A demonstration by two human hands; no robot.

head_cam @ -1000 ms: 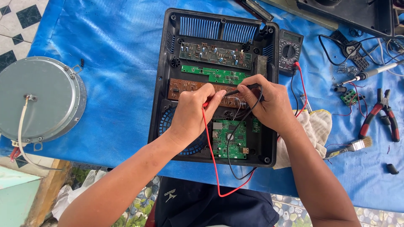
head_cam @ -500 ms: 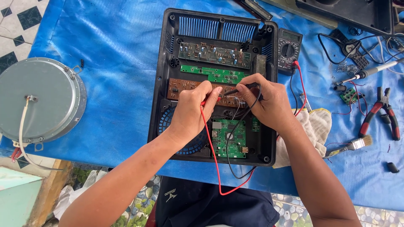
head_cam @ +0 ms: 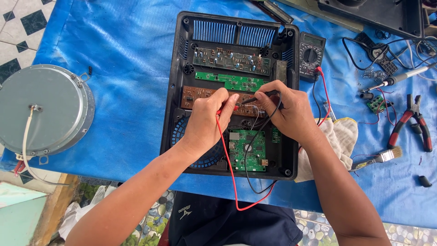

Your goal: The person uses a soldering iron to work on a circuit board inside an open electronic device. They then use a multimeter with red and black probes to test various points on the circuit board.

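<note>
A black plastic appliance housing (head_cam: 177, 91) lies open on the blue tarp, with several circuit boards inside. My left hand (head_cam: 207, 120) pinches a red test probe (head_cam: 226, 110) whose tip rests on the brown circuit board (head_cam: 195, 95). My right hand (head_cam: 289, 111) grips a black test probe (head_cam: 255, 99) pointed at the same board, close to the red one. Red and black leads (head_cam: 234, 182) loop down past the housing's near edge. A black multimeter (head_cam: 311, 55) sits just right of the housing.
A round grey metal disc (head_cam: 43, 109) with a white cable lies at the left. On the right are a white cloth (head_cam: 339, 136), a small brush (head_cam: 380, 157), red-handled pliers (head_cam: 412, 120) and a soldering iron (head_cam: 400, 77). A green board (head_cam: 248, 150) sits lower in the housing.
Both hands shifted slightly; the two probe tips moved a little on the brown board. Nothing else moved.
</note>
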